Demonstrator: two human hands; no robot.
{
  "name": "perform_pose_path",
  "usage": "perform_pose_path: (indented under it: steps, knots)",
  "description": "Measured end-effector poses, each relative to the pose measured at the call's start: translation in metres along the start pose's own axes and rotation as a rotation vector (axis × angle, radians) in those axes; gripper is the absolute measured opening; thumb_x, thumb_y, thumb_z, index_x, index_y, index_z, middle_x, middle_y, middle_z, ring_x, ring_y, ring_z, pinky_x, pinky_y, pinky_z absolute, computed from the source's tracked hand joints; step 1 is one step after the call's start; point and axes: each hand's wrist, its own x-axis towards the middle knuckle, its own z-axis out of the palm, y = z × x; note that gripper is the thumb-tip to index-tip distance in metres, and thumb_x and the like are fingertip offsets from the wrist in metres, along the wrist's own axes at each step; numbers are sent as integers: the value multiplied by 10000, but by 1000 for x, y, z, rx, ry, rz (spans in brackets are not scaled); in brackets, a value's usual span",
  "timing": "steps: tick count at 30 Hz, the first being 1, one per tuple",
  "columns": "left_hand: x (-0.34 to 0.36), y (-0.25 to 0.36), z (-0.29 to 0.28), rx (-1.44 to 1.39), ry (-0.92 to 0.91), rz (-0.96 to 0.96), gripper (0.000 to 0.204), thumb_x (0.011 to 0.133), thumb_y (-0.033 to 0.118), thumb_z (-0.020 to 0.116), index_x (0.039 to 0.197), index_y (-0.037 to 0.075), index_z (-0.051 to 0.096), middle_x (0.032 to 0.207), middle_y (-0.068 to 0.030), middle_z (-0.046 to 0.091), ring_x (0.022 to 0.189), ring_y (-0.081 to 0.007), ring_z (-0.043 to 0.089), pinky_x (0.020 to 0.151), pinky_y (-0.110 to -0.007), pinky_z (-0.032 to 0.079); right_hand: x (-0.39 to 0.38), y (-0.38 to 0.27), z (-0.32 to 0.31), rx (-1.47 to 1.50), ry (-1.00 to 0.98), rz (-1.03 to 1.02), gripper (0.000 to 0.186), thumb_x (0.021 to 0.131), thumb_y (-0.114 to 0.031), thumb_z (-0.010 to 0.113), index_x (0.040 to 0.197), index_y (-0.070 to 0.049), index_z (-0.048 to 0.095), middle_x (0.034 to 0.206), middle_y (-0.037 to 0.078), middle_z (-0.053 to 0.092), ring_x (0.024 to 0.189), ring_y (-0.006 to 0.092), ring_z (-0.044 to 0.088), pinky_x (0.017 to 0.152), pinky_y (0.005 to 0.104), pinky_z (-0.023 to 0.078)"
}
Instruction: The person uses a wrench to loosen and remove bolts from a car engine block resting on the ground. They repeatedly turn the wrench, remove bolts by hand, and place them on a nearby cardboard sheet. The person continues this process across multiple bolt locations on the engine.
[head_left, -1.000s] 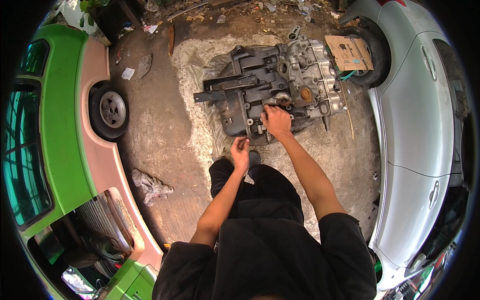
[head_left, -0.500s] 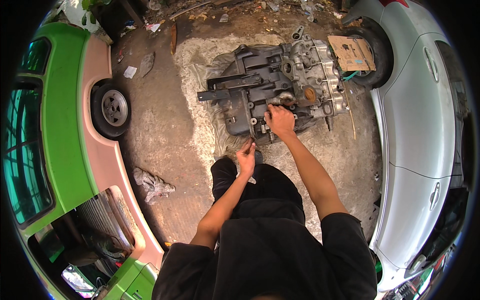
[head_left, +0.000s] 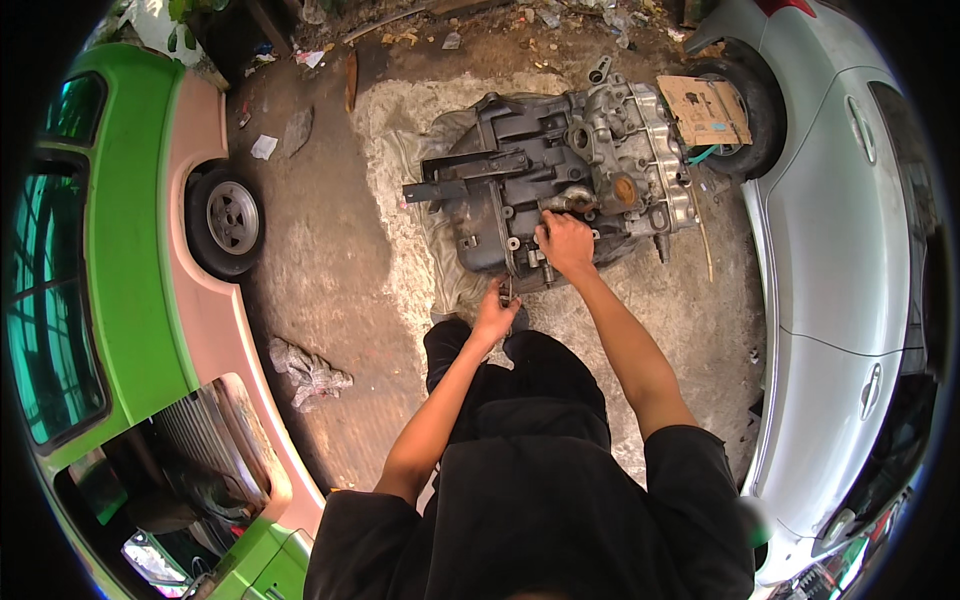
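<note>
Left hand [head_left: 494, 316] turned, fingers slightly parted by engine [head_left: 545, 157], cloth's [head_left: 450, 285] near edge; hold unclear. Right hand [head_left: 566, 243] steady, grip curled on engine, contents hidden. Work stays there.

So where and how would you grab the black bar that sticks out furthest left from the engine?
Probably pinch the black bar by its left end, coming from the left. It's long and flat, and that end juts out past the engine, so it looks easiest to reach. I can't tell whether it's bolted on.
</note>
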Motion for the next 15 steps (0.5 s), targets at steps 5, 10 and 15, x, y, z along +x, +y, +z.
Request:
perform_pose_path:
  steps: [5, 10, 15]
  knots:
    - [6, 35, -44, -86, -39, -28, 246, 875, -48, 561, 1119, -28, 535, 951, -123, 620, 788, -148, 600, 665, -283, 487, -1, 1, 1, 14, 51, -23, 270, 854, -243, 636, 1038, -45, 650, 894, 86, 695, 863, 261, 656, 739, 389, 542]
    - [45, 42, -56, -22, 66, 98, 97, 888, -26, 569, 973, -57, 601, 769, -116, 670, 612, -153, 635, 560, -298, 492, -1, 1, 3, -4, 47, -13, 286, 856, -246, 635, 1053, -40, 654, 902, 91, 696, 871, 263, 655, 747, 385, 541]
    - [90, 29, -37, 110, 232, 59, 209, 957, 159, 553, 997, -40, 606, 762, -165, 665, 685, -293, 653, 654, -409, 499, -1, 0, 2, 9, 49, -15, 305, 858, -247, 635, 1074, -33, 658, 907, 95, 698, 875, 263, 657, 753, 384, 543]
